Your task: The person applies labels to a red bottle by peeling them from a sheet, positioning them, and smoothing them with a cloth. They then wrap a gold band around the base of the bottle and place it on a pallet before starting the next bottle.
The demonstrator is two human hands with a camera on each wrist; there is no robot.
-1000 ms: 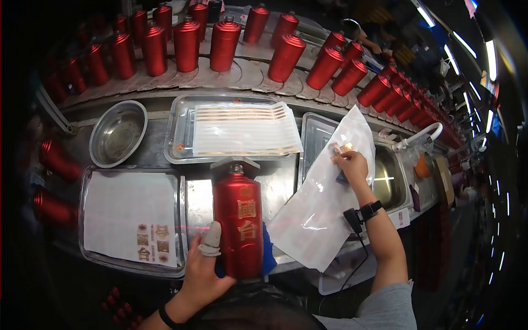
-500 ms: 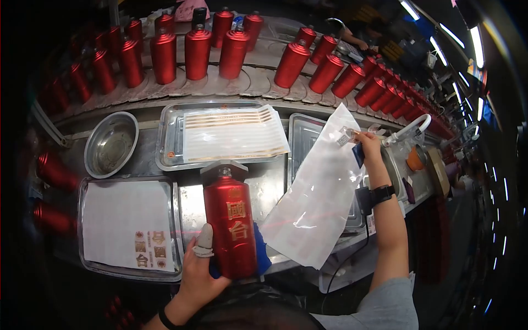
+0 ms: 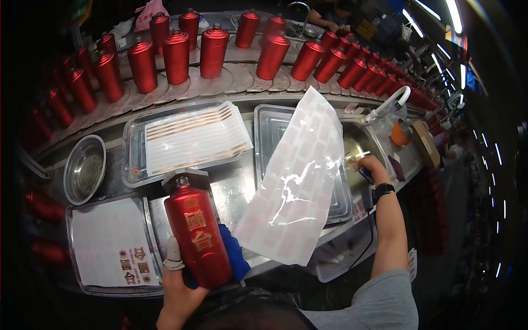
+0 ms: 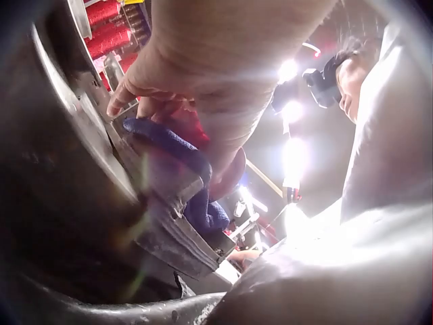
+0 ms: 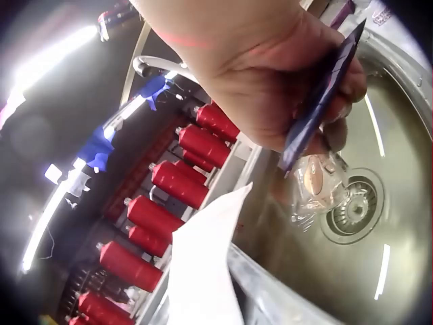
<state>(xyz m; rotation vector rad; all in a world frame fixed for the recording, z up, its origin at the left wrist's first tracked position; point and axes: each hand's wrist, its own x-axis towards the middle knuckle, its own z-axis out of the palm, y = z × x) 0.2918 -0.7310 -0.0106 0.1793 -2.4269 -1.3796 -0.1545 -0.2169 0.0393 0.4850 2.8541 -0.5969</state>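
My left hand (image 3: 181, 294) grips the lower part of a red bottle (image 3: 193, 220) with gold characters, its thumb wearing a pale cover. The bottle leans, with a blue cloth (image 3: 235, 256) at its right side. In the left wrist view the hand (image 4: 210, 74) is close to the blue cloth (image 4: 179, 149). Over a metal sink (image 3: 358, 144), my right hand (image 3: 376, 169) pinches a small piece of clear film. The right wrist view shows the film (image 5: 319, 184) hanging below the fingers of the hand (image 5: 270, 81), which also holds a flat dark-blue piece (image 5: 323, 101).
A white sheet (image 3: 300, 187) lies over a clear tray (image 3: 269, 118) between the hands. Two trays with printed sheets (image 3: 192, 137) and a steel bowl (image 3: 84, 170) are on the left. Red bottles (image 3: 214, 52) line a conveyor behind; a white faucet (image 3: 388, 104) curves at the sink.
My right hand has moved from above the white sheet to over the sink, carrying the clear film. The head view has turned right; my left hand still grips the bottle.
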